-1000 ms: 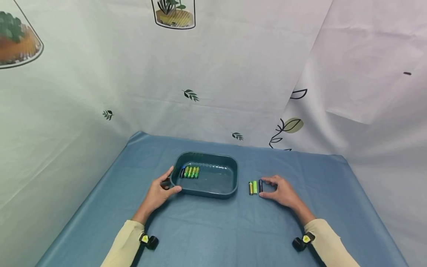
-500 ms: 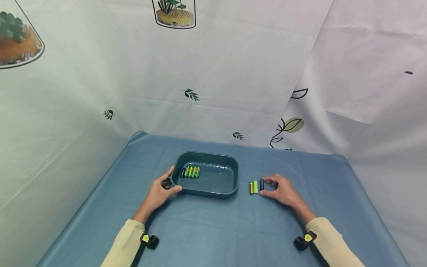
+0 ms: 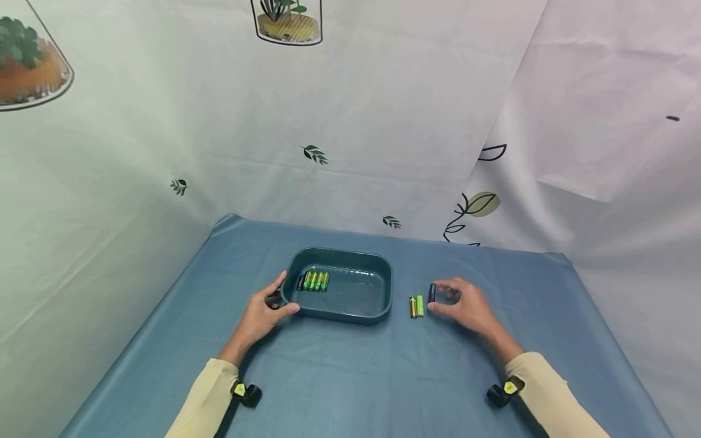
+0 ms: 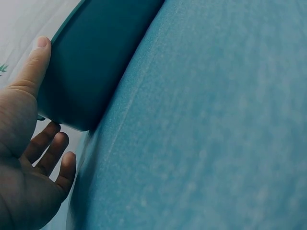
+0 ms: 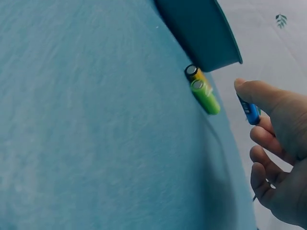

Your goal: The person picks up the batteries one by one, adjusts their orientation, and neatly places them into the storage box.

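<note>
My right hand (image 3: 468, 306) pinches a dark blue battery (image 3: 432, 293) between thumb and fingertips, held just above the cloth. In the right wrist view the battery's blue wrapper (image 5: 249, 111) shows below the thumb. Left of that hand a light green battery (image 3: 420, 306) and a yellow-and-black battery (image 3: 413, 308) lie side by side. A dark teal baking dish (image 3: 358, 297) stands farther left, holding a row of several green-yellow batteries (image 3: 316, 281) with a dark blue one at the row's left end. My left hand (image 3: 259, 317) holds the dish's left end, thumb on its near wall, around the handle.
A blue cloth (image 3: 339, 377) covers the table. White printed fabric (image 3: 350, 121) rises behind it and along both sides. Each wrist wears a small black camera, the left camera (image 3: 252, 395) and the right camera (image 3: 498, 395).
My right hand has lifted the dark blue battery off the cloth, away from the two beside it, and moved slightly up and right. The left hand and dish have stayed put.
</note>
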Motion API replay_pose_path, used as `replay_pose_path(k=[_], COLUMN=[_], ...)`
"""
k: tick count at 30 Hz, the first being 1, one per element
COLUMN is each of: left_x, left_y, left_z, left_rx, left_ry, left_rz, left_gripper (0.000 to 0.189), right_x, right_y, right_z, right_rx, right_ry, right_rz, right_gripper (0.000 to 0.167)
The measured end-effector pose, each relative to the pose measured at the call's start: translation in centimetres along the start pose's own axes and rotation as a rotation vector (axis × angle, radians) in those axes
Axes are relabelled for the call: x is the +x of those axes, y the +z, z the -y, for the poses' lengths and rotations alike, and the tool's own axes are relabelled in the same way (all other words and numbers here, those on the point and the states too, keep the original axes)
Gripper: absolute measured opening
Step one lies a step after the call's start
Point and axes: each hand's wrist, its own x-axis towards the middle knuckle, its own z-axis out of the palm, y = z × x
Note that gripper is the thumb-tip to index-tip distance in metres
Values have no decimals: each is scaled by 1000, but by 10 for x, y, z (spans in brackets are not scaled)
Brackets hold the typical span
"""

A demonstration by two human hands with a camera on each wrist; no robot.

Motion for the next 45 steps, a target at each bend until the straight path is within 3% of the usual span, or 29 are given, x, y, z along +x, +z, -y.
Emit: replay_pose_path(k=[8, 23, 45], left_x=[1, 2, 1], left_y=[1, 2, 1], left_z=[0, -1, 3], left_rx=[-18, -17, 3], left_ry=[-9, -7, -9], left_rz=[7, 1, -1], left_gripper=[88, 87, 87], right_x=[9, 36, 74], right_y=[-9, -8, 37], right_z=[20, 60, 105], right_rx=[7, 12, 110], right_ry=[-38, -42, -107], right_rz=[-39, -24, 38], right_gripper=[53, 58, 54])
